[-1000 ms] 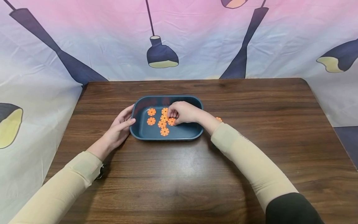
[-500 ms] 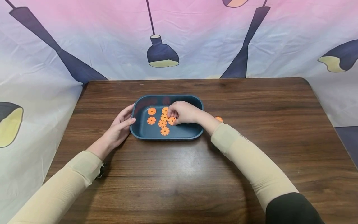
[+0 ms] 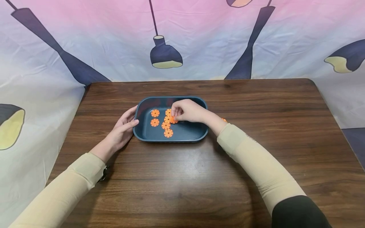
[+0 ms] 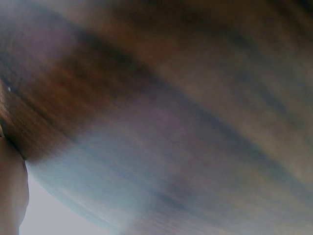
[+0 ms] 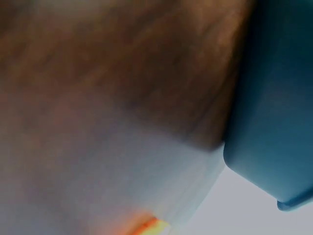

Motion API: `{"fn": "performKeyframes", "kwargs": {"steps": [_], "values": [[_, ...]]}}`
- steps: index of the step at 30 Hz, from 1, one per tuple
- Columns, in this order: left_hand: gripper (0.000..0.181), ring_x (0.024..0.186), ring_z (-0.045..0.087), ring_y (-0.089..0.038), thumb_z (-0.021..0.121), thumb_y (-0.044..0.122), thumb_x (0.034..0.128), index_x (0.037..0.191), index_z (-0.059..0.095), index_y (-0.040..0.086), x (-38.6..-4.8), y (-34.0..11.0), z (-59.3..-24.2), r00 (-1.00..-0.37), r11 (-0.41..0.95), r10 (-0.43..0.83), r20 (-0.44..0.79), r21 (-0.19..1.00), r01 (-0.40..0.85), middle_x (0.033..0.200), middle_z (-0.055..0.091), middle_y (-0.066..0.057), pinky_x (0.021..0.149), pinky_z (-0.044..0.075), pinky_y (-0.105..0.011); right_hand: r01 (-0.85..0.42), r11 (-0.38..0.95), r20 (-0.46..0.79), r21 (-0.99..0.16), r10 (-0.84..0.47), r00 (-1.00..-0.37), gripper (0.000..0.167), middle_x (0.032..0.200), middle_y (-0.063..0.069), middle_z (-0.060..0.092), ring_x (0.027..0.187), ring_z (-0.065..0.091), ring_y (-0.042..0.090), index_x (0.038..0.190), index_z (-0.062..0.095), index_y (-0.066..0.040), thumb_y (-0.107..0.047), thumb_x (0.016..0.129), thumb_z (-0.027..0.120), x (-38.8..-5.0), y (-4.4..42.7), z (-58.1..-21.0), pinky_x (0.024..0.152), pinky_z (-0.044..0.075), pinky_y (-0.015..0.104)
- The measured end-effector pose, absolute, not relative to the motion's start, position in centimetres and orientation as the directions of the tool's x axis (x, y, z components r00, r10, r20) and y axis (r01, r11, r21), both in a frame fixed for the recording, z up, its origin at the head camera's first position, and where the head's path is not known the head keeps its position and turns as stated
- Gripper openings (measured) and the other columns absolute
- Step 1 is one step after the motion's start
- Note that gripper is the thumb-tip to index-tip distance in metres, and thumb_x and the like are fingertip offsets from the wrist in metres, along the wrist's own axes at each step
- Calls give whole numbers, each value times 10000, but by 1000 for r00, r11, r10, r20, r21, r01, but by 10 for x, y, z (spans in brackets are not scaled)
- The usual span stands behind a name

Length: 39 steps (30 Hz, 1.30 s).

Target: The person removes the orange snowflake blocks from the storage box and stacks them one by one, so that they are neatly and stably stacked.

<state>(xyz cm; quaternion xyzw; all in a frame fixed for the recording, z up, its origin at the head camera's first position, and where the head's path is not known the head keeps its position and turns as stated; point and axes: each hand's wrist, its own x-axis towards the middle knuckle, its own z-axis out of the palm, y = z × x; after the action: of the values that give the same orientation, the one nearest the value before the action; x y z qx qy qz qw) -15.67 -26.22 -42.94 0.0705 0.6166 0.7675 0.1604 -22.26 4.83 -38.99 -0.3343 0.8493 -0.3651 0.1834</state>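
A dark blue rectangular tub (image 3: 188, 132) with rounded corners stands on the table. My left hand (image 3: 121, 129) holds its left side, thumb over the rim and fingers along the outer wall. Inside lie several orange notched discs (image 3: 155, 122), flower-like in outline; two sit apart at left and others form a cluster (image 3: 166, 125) in the middle. My right hand (image 3: 189, 110) reaches over the right rim, thumb and fingers pinching an orange notched disc (image 3: 173, 120) at the cluster's right side. Whether that disc is joined to the others cannot be told.
Another orange disc (image 3: 224, 120) lies right of the tub on the wooden table (image 3: 188, 183), partly hidden by my right forearm. Behind the table hangs a printed cloth (image 3: 199, 47). In the right wrist view, the tub's outer wall (image 5: 274, 107) fills the right side.
My right hand has lifted slightly, and the pinched disc has moved a little up and left, closer against the cluster. The left hand stays on the tub.
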Motion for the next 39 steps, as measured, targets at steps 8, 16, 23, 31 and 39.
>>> {"fn": "performKeyframes", "kwargs": {"steps": [8,16,23,31,39], "values": [[583,1409,469,-29,490,15,1085,1636,348,142,-157,-262,-429,-938,-181,332,-98,970,-165,1557,466,83,1100,441,-167,-430,463,47,-775,-637,-770,40,957,100,716,909,670,208,1008,715,-63,-66,979,742,-225,66,-372,873,583,325],[578,1413,467,-59,497,31,1090,1638,348,144,-156,-262,-427,-937,-175,334,-105,970,-171,1568,461,54,1093,453,-179,-367,441,89,-819,-534,-841,73,958,106,709,894,654,214,1032,717,-59,-67,976,763,-222,95,-366,839,566,294],[591,1426,459,-65,491,28,1089,1649,330,128,-157,-262,-427,-936,-178,336,-102,969,-169,1596,439,32,1098,452,-182,-308,416,88,-856,-468,-879,67,942,100,707,877,636,209,1033,725,-46,-39,972,751,-216,126,-369,786,543,252],[579,1422,464,-58,491,29,1092,1640,351,148,-157,-263,-429,-938,-176,334,-98,971,-164,1575,460,54,1101,450,-181,-254,408,79,-877,-399,-914,83,912,59,704,847,640,171,1016,728,-27,-26,949,778,-206,155,-367,767,543,211],[572,1423,463,-58,495,40,1094,1636,354,156,-157,-263,-429,-937,-167,335,-102,972,-166,1573,459,59,1102,445,-183,-237,471,27,-849,-409,-912,87,963,119,728,858,634,117,1057,725,10,-19,975,729,-194,179,-371,779,541,172]]}}
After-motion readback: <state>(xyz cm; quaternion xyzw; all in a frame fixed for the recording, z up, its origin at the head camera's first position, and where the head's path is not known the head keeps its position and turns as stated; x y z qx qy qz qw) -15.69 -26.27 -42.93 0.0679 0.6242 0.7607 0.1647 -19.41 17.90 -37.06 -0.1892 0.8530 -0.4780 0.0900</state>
